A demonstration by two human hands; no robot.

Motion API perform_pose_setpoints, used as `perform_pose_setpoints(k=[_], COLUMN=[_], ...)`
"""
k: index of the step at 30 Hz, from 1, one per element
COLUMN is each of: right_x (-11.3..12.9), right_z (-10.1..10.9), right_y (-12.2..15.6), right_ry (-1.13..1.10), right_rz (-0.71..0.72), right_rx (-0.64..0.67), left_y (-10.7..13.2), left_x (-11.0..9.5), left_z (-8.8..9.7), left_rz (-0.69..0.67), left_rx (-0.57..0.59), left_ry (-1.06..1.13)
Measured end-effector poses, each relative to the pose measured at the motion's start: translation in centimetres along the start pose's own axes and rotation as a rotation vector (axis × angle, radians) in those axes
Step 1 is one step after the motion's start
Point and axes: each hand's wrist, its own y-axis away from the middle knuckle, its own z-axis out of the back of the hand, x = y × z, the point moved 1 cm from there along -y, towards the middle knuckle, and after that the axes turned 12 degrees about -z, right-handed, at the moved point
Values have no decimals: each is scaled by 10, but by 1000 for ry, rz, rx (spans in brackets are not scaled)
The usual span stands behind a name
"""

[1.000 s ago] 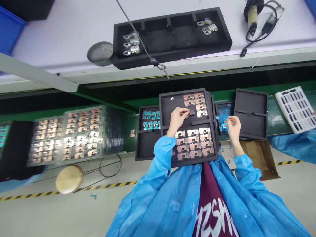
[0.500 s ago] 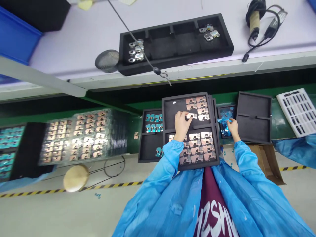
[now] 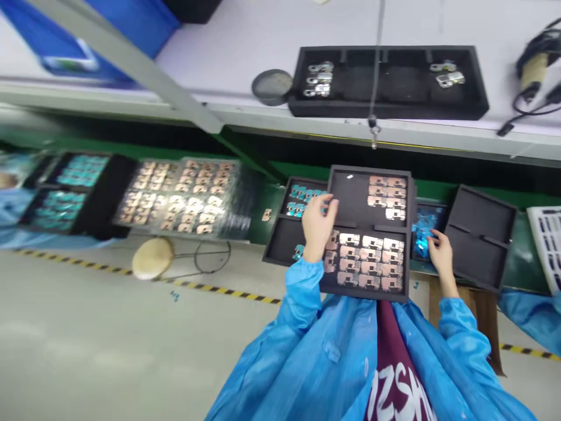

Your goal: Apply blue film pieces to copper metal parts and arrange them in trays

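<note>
My left hand (image 3: 318,227) is over the left edge of a black stacked tray (image 3: 349,190), beside a lower black tray (image 3: 280,241) holding teal-covered metal plates (image 3: 305,192). Its thumb and index finger are apart, with no plate clearly between them. Rows of bare copper-coloured metal plates (image 3: 370,255) fill the stacked tray's near half, and more plates (image 3: 387,190) sit in its far right part. On the right, my right hand (image 3: 442,254) is at the edge of a small bin with crumpled blue film (image 3: 423,234). Its fingers are curved and slightly apart.
An empty-looking black tray (image 3: 482,234) leans right of the bin. To the left are clear trays of plates (image 3: 175,196) and a round stool (image 3: 153,258). On the upper bench lie a long black tray (image 3: 390,110), a round dish (image 3: 272,88) and a corded tool (image 3: 533,70).
My left hand has set its metal plate into the stacked tray's far part and moved left, towards the teal-covered plates. My right hand has let go of the blue film. The view has shifted left.
</note>
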Motion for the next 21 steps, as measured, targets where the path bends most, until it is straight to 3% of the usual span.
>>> perform_pose_setpoints(k=[2,4,6,9,14,18,21], right_x=[-3,-6,-6,1,16,28,53], right_z=[9,16,20,23,21,18,20], right_y=[7,13,20,30,36,34,45], right_ry=[-57,-123,-161,-171,-116,-93,-90], right_rz=[-6,-17,-18,-19,-18,-3,41], right_rx=[19,50,62,65,125,146,126], left_y=[7,21,40,76,112,109,98], left_x=[40,80,114,144,161,163,146], left_z=[42,69,78,68,57,68,83], left_rz=[216,468,643,786,848,869,824], left_rx=[-79,-56,22,116,141,79,-30], left_ry=[-169,-299,-332,-305,-231,-116,-14])
